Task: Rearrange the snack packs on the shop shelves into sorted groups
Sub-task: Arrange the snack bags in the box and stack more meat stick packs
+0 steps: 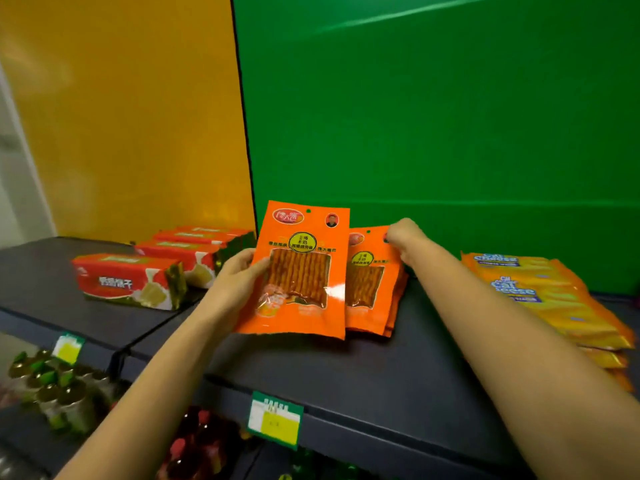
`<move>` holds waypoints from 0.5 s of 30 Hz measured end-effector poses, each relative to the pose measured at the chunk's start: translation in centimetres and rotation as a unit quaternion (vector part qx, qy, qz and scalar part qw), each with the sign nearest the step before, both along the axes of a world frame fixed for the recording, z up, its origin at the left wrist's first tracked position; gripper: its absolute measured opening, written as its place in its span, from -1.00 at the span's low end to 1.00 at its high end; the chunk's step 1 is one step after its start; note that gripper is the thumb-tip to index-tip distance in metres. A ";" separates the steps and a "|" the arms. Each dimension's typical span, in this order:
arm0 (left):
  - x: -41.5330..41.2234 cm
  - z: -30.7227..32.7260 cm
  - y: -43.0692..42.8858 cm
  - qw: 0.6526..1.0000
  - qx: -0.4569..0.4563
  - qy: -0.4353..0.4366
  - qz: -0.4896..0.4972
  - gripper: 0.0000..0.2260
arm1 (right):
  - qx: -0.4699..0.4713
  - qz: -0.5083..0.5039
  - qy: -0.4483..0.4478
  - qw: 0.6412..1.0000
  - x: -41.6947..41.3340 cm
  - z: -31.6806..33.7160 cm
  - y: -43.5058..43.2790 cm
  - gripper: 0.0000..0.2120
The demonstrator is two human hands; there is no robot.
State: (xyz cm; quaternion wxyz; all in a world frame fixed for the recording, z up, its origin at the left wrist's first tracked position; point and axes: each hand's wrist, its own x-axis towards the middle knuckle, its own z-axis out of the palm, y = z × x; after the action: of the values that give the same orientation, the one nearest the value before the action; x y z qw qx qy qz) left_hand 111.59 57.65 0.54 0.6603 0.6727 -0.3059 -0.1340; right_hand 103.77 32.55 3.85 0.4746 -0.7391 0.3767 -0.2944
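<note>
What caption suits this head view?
Left hand lifts an orange pack beside the stack that the right hand steadies.

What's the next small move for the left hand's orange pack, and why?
Probably lay the orange pack, pinched at its edge by the left hand, onto the matching orange stack beside it, which the right hand steadies at the top. Same design, so same group.

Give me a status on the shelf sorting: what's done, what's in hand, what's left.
Done, by the look of it: the red biscuit boxes lie grouped at the left and the yellow cheese cracker packs are stacked at the right. In hand: the left hand holds one orange spicy-strip pack upright, while the right hand grips the top of the orange stack behind it. Left: adding that pack to the stack.
</note>
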 end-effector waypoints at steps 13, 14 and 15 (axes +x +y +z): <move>3.2 0.1 -6.7 0.989 0.065 0.031 -0.130 -0.89 | 0.008 -0.076 0.029 0.997 -0.7 -2.1 2.0 -0.51; 3.1 0.3 -7.2 0.988 0.063 0.030 -0.137 -0.88 | 0.016 -0.069 0.018 0.997 -1.2 -2.1 2.6 -0.49; 3.1 0.5 -7.8 0.987 0.063 0.033 -0.144 -0.86 | 0.033 -0.058 0.009 0.998 -1.6 -2.2 3.1 -0.47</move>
State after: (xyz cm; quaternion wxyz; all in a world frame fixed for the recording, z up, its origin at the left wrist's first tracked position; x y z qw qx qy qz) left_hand 114.64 49.89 1.00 0.6004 0.6567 -0.3690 -0.2685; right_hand 102.20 35.63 1.62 0.4778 -0.7025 0.4325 -0.3018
